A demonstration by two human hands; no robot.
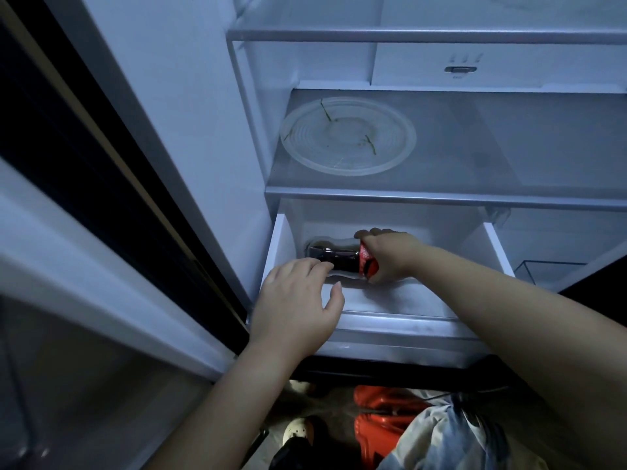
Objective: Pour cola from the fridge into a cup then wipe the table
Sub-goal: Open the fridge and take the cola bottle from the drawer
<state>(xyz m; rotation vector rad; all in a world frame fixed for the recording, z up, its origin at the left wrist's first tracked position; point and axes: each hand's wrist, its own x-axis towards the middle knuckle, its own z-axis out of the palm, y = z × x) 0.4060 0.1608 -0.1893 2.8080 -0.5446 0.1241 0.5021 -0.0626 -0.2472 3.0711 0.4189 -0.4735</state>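
A cola bottle (pixel 339 257) with dark liquid and a red label lies on its side in the fridge's pulled-out bottom drawer (pixel 400 317). My right hand (pixel 390 254) is shut around the labelled part of the bottle. My left hand (pixel 298 300) hovers at the drawer's front left with fingers spread; its fingertips reach the bottle's dark end and grip nothing. The bottle's cap end is hidden by my right hand. No cup or table is in view.
A clear round plate (pixel 347 135) sits on the glass shelf (pixel 441 195) above the drawer. The open fridge door (pixel 101 232) stands at the left. On the floor below lie a red object (pixel 380 422) and a pale cloth (pixel 451 439).
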